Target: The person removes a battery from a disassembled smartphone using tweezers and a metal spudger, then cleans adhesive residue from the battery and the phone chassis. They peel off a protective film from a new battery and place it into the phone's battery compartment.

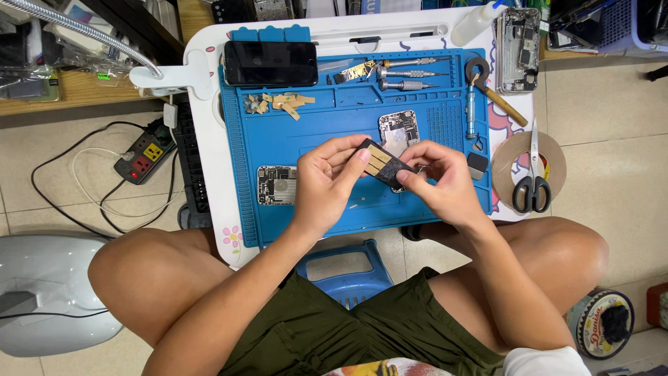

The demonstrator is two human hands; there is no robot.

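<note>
Above the mat: I see both hands meeting over the blue work mat (327,132), which lies on a small white table (202,90).
Left hand: my left hand (323,184) pinches the near end of a small dark component with tan strips (385,164), thumb and fingers closed on it.
Right hand: my right hand (442,182) grips the same part at its other end, fingertips clenched on it.
Part position: held in the air, tilted, just over a bare circuit board (399,130).
Mat contents: a second board (276,184), a dark phone (271,63), three screwdrivers (410,73).
Table edge: scissors (532,177) lie on a tape roll (511,150).
</note>
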